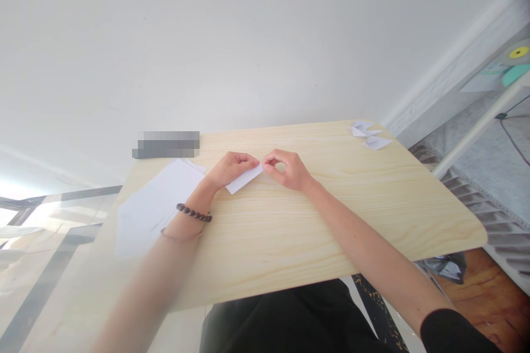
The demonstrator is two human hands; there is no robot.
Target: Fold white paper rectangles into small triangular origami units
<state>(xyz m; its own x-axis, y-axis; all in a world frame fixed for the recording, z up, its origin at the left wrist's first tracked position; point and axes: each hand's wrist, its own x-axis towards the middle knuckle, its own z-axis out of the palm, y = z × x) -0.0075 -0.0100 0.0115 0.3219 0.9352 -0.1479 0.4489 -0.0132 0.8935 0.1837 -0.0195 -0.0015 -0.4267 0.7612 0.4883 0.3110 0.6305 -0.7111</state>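
Observation:
A folded strip of white paper [244, 179] is held above the middle of the wooden table, slanting up to the right. My left hand [232, 168] pinches its upper edge between thumb and fingers, wrist wearing a dark bead bracelet. At the strip's right tip, my right hand [287, 169] is closed in a pinch, thumb and forefinger forming a ring. The two hands' fingertips almost meet there. Beneath my left forearm lie sheets of white paper [144, 212], partly hidden by the arm.
Several small folded white paper pieces [376, 142] sit at the table's far right corner. A blurred-out grey block [165, 145] covers the far left corner. The white wall [256, 55] rises behind the wooden table [372, 198]. A metal rail [476, 127] stands on the right.

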